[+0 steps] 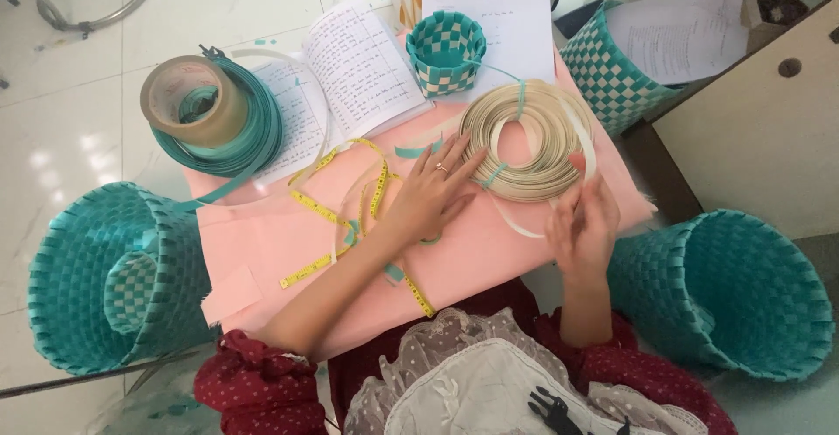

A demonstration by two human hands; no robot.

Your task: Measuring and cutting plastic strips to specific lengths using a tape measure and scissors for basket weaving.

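Note:
My left hand [430, 192] lies flat on a pink sheet [489, 256], fingers spread, fingertips touching the near left edge of a cream coil of strap [529, 138]. A ring sits on one finger. My right hand [584, 225] is at the coil's near right side, pinching the loose cream strap end that trails off the coil. A yellow tape measure [336, 212] winds across the sheet under my left wrist. Short teal strap pieces [411, 150] lie beside the coil.
A small teal-and-cream woven cup [447, 51] stands behind the coil, next to an open notebook [350, 77] and a printed sheet [498, 7]. A teal strap roll with brown tape [214, 112] sits far left. Large teal woven baskets lie at left [114, 282], right [725, 291] and back right [612, 68].

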